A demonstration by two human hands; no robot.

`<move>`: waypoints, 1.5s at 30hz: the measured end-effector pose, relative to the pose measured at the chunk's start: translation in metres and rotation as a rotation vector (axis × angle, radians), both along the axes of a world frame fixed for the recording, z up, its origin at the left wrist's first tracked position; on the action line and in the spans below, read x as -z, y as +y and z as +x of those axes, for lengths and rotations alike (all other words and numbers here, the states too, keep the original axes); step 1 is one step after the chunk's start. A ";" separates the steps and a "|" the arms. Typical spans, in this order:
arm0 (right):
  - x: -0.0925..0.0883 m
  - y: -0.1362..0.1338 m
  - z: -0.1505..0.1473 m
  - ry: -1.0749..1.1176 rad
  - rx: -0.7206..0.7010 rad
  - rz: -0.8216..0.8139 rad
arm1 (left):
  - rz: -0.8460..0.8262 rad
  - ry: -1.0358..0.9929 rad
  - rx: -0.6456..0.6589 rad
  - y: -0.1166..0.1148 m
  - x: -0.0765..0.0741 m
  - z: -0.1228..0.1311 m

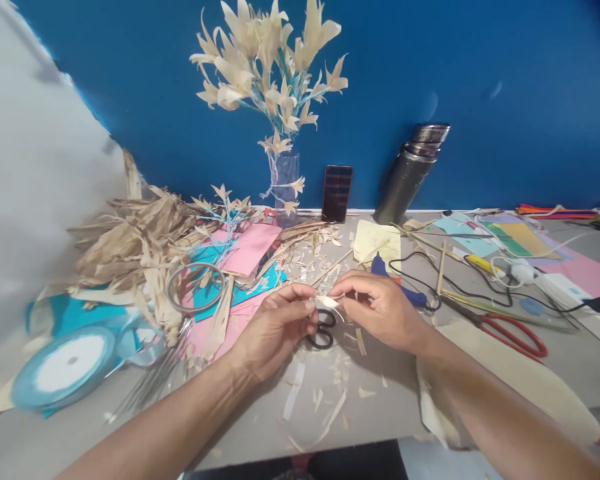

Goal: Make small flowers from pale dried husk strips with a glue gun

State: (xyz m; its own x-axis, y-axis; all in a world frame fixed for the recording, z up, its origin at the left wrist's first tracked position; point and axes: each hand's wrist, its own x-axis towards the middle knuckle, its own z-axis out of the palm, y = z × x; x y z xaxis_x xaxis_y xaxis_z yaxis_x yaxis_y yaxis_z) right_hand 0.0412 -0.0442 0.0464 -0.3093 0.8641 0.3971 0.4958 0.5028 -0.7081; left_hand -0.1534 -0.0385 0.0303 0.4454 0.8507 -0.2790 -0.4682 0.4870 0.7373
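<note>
Over the middle of the table, my left hand pinches one side of a small pale strip of corn husk. My right hand grips the other side between thumb and fingers, so both hands meet at the piece. Just below them lie scissors with black handles, their blades hidden by my left hand. A blue glue gun rests behind my right hand. Thin pale scraps are scattered on the table under my hands.
Dried husks, a blue ribbon spool and wires crowd the left. Behind stand a vase of husk flowers, a phone and a leaning flask. Red-handled scissors, cables and a power strip occupy the right.
</note>
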 end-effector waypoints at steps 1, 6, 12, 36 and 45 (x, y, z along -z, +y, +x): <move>0.000 0.000 0.000 -0.004 0.001 0.000 | 0.000 0.002 -0.003 0.000 0.000 0.000; 0.001 -0.001 -0.002 -0.013 0.001 -0.004 | 0.014 0.021 -0.023 0.000 0.003 0.001; 0.002 -0.003 -0.006 -0.019 0.005 -0.017 | 0.024 0.064 -0.030 0.000 0.005 0.001; 0.012 -0.011 -0.024 -0.129 0.154 0.340 | 0.157 0.170 -0.094 -0.003 0.011 0.006; 0.008 -0.013 -0.023 -0.304 0.086 0.485 | 0.025 0.118 -0.067 -0.002 0.009 0.004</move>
State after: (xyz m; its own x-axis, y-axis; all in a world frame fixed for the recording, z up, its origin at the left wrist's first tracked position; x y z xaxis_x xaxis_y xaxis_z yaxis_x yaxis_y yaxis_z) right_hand 0.0186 -0.0568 0.0386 -0.4080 0.6325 0.6584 0.6941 0.6834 -0.2264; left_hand -0.1498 -0.0410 0.0209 0.3527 0.8849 -0.3041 -0.4087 0.4380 0.8007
